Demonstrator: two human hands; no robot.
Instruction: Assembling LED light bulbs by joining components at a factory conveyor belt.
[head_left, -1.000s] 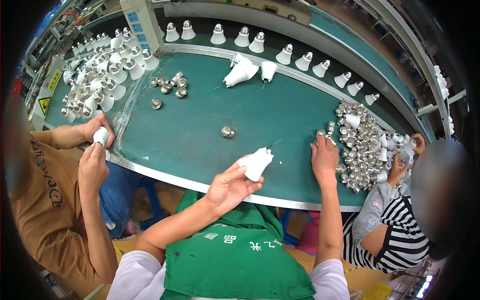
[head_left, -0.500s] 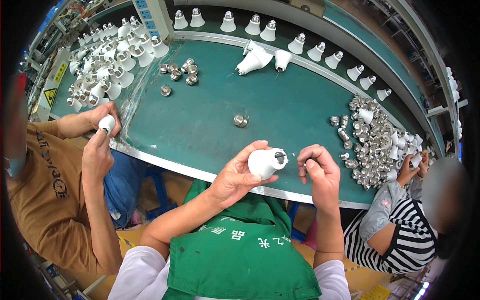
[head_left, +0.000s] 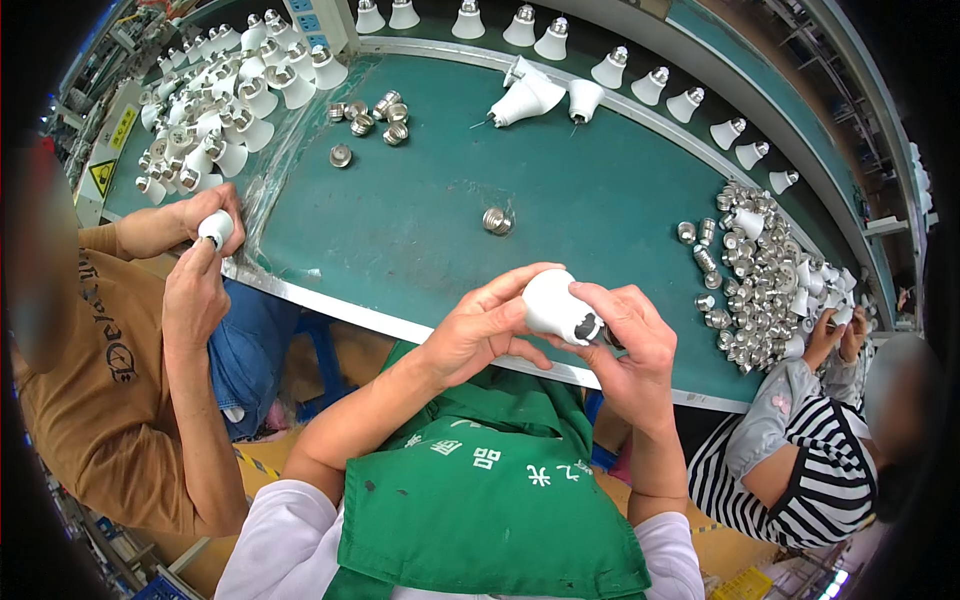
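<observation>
**Both hands working one bulb housing over the table edge**

Left hand (head_left: 478, 328) is gripping the white bulb housing (head_left: 553, 303), right hand (head_left: 630, 340) pinching its narrow end, which is tilting down-right. Loose metal cap (head_left: 496, 221) is sitting just beyond them, cap pile (head_left: 760, 275) off right.

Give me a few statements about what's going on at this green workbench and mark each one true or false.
1. Both hands are on one white bulb housing. True: the left hand cups it and the right hand works at its narrow end.
2. A heap of metal screw caps lies to the person's left. False: it lies to the right.
3. One lone metal cap sits on the green table beyond the hands. True.
4. The person wears a red apron. False: the apron is green.
5. Nobody else is at the table. False: a co-worker's hands hold a white part on the left.
</observation>
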